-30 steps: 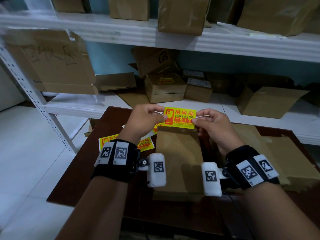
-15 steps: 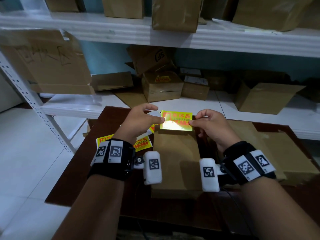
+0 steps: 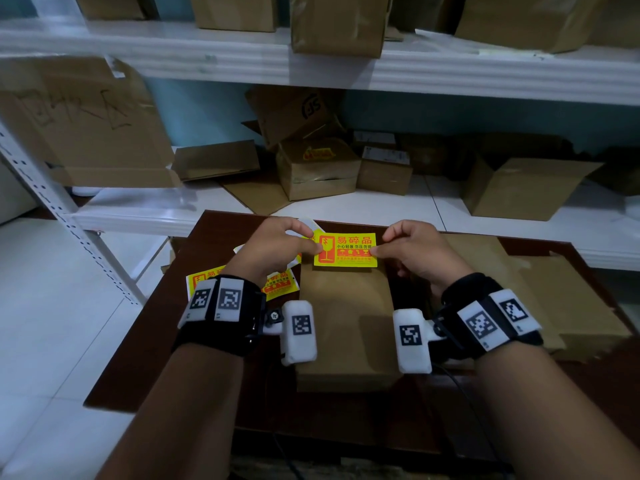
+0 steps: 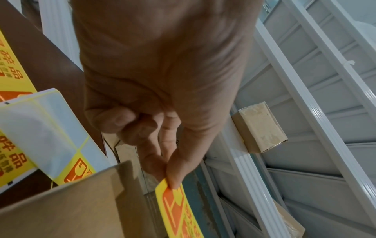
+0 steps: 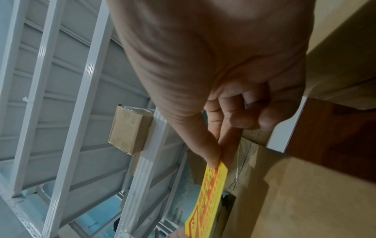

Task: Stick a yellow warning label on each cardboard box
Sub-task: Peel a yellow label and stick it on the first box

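A yellow warning label point(image 3: 346, 249) with red print is held stretched between both hands, just over the far end of a long cardboard box point(image 3: 346, 323) on the dark table. My left hand point(image 3: 277, 247) pinches its left edge between thumb and forefinger; the left wrist view shows that pinch on the label point(image 4: 175, 202). My right hand point(image 3: 412, 251) pinches the right edge, and in the right wrist view the label point(image 5: 211, 190) runs edge-on beside the box point(image 5: 295, 201). More yellow labels point(image 3: 277, 284) on backing sheets lie at the left of the box.
The dark brown table point(image 3: 166, 341) stands against a white metal shelf point(image 3: 346, 216). Flat cardboard boxes point(image 3: 561, 306) lie at the right on the table. Several boxes point(image 3: 317, 171) sit on the shelf behind, one carrying a yellow label. White tiled floor point(image 3: 41, 323) lies to the left.
Both hands have lowered the label a little toward the far end of the box and tilted it flatter; the grip on both edges is unchanged.
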Demonstrator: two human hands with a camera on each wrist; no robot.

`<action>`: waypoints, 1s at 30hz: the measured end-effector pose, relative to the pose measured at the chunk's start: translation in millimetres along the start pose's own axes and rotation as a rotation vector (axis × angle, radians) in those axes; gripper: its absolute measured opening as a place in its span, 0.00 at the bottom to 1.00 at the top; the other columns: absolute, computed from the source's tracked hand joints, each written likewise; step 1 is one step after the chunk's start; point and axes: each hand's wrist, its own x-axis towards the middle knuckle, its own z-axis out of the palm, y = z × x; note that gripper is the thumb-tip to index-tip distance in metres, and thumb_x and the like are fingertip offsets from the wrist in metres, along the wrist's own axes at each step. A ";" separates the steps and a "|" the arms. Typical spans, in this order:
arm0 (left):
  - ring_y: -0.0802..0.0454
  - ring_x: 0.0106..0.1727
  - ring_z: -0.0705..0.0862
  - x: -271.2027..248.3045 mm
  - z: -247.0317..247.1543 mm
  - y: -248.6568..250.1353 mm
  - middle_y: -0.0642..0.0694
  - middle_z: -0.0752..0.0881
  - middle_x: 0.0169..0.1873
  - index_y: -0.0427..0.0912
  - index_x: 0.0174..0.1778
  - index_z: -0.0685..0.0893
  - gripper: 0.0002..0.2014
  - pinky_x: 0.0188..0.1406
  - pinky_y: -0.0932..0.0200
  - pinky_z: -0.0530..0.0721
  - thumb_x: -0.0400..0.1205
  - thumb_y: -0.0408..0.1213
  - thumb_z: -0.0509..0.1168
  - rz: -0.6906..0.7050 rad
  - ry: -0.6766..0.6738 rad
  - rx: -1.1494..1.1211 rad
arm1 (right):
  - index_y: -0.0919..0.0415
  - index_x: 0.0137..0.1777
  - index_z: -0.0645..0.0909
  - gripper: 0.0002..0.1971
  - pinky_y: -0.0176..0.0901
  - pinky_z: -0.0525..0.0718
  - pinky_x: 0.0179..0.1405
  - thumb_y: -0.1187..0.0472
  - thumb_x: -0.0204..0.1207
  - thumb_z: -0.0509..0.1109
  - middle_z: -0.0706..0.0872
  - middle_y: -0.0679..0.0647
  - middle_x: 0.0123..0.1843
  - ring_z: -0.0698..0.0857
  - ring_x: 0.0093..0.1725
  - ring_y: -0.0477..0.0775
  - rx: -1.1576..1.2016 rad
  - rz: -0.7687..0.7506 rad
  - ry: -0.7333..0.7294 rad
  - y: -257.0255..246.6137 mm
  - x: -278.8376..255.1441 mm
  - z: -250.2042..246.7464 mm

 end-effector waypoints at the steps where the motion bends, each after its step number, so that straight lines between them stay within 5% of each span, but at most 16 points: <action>1: 0.50 0.35 0.71 0.0 0.1 -1.3 0.42 0.80 0.40 0.41 0.52 0.86 0.14 0.27 0.59 0.68 0.73 0.37 0.80 -0.009 -0.008 0.010 | 0.59 0.46 0.80 0.12 0.40 0.78 0.26 0.66 0.71 0.82 0.82 0.56 0.37 0.77 0.31 0.48 -0.019 0.005 -0.009 0.8 0.8 0.8; 6: 0.49 0.35 0.68 0.2 1.2 -4.0 0.43 0.76 0.37 0.43 0.46 0.84 0.12 0.26 0.59 0.64 0.73 0.35 0.80 -0.050 -0.032 0.028 | 0.66 0.54 0.84 0.14 0.41 0.80 0.30 0.65 0.71 0.82 0.88 0.58 0.44 0.82 0.37 0.49 -0.078 0.026 -0.047 3.5 3.7 3.6; 12: 0.52 0.31 0.68 0.4 0.8 -4.0 0.46 0.77 0.33 0.43 0.44 0.83 0.12 0.23 0.61 0.62 0.73 0.35 0.80 -0.063 -0.035 0.039 | 0.61 0.48 0.85 0.12 0.41 0.78 0.28 0.64 0.69 0.84 0.92 0.65 0.50 0.83 0.41 0.54 -0.126 0.046 -0.075 6.3 7.3 5.1; 20: 0.53 0.35 0.73 -4.2 -1.0 0.0 0.48 0.80 0.37 0.44 0.41 0.84 0.10 0.27 0.61 0.68 0.73 0.35 0.80 -0.039 -0.086 0.133 | 0.58 0.48 0.84 0.12 0.38 0.77 0.25 0.63 0.69 0.84 0.87 0.52 0.40 0.80 0.35 0.48 -0.211 0.054 -0.110 5.3 7.1 3.1; 24: 0.59 0.30 0.73 -5.7 0.6 2.2 0.53 0.79 0.30 0.42 0.41 0.83 0.10 0.23 0.65 0.67 0.73 0.32 0.79 -0.018 -0.083 0.149 | 0.57 0.48 0.82 0.14 0.38 0.75 0.24 0.64 0.69 0.84 0.86 0.52 0.40 0.79 0.34 0.48 -0.226 0.062 -0.125 5.0 6.8 3.1; 30: 0.59 0.33 0.74 -4.5 0.5 0.6 0.52 0.81 0.35 0.43 0.40 0.83 0.10 0.23 0.64 0.68 0.73 0.32 0.79 -0.002 -0.087 0.169 | 0.58 0.47 0.82 0.12 0.41 0.76 0.27 0.67 0.70 0.81 0.84 0.54 0.40 0.79 0.37 0.50 -0.252 0.057 -0.114 4.4 4.8 0.6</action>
